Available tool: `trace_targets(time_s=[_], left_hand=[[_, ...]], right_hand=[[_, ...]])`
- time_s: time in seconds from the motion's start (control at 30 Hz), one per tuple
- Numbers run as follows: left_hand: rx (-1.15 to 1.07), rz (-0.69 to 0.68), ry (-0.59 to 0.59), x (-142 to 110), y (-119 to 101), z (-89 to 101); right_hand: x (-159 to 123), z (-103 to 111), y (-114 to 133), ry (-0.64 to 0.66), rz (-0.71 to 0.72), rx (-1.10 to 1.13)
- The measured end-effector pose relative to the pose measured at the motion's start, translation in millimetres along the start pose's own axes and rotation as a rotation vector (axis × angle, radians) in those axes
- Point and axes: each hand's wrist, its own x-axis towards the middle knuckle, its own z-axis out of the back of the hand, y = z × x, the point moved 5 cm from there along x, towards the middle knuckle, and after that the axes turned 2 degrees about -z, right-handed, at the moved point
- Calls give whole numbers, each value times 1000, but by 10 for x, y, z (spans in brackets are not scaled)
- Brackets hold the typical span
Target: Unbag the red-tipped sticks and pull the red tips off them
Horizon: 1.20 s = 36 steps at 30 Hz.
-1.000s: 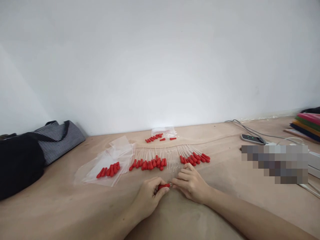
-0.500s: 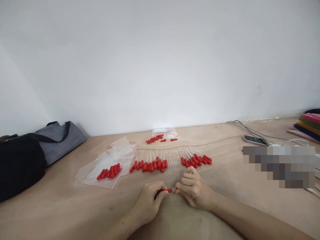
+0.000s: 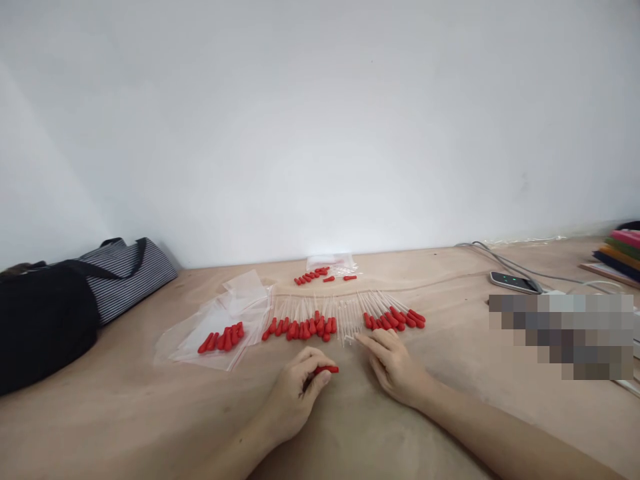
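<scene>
My left hand [image 3: 295, 393] rests on the wooden table [image 3: 125, 413] with its fingers pinched on a red rubber bulb [image 3: 326, 369]. My right hand [image 3: 395, 363] lies beside it, fingers stretched forward, the fingertips touching the near ends of clear glass pipette tubes [image 3: 349, 320]. Just beyond the hands lie a row of pipettes with red bulbs [image 3: 300, 327] and a second fanned bunch [image 3: 395, 319].
Clear plastic bags [image 3: 220, 320] at the left hold several red bulbs [image 3: 223, 339]. Loose red bulbs [image 3: 313, 275] lie near the wall. A striped and black bag [image 3: 60, 300] sits far left. A phone [image 3: 515, 282], cables and coloured sheets [image 3: 620, 250] are at the right.
The hands have parted: my right hand let go of the tube end and reached forward to the clear tubes, opening flat. My left hand keeps only the red bulb.
</scene>
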Motion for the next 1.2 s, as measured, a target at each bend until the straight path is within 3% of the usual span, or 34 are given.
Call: trace_targets(time_s=[0.13, 0.23, 0.37, 0.43, 0.53, 0.63, 0.87, 1.0, 1.1, 1.2], left_hand=[[73, -34, -104, 27, 40, 72], [122, 20, -221, 47, 151, 211], [284, 142, -504, -40, 392, 713], [424, 278, -614, -147, 544, 1032], [617, 557, -613, -318, 781, 1408], [684, 656, -569, -410, 921, 1582], [652, 705, -519, -423, 1004, 1579], [678, 720, -595, -447, 937, 1609], [820, 527, -758, -431, 775, 1562], [854, 191, -793, -353, 561, 1290]], right_hand=[[56, -25, -125, -78, -88, -11], [186, -18, -208, -119, -156, -103], [397, -77, -278, -122, -259, -318], [471, -145, -295, -98, -290, -399], [515, -244, -303, -44, -297, -458], [501, -292, -290, 3, -287, -461], [462, -298, -202, 84, -244, -438], [428, -207, -171, 44, -230, -421], [330, -55, -191, -3, -230, -398], [159, 137, -274, -51, -249, -360]])
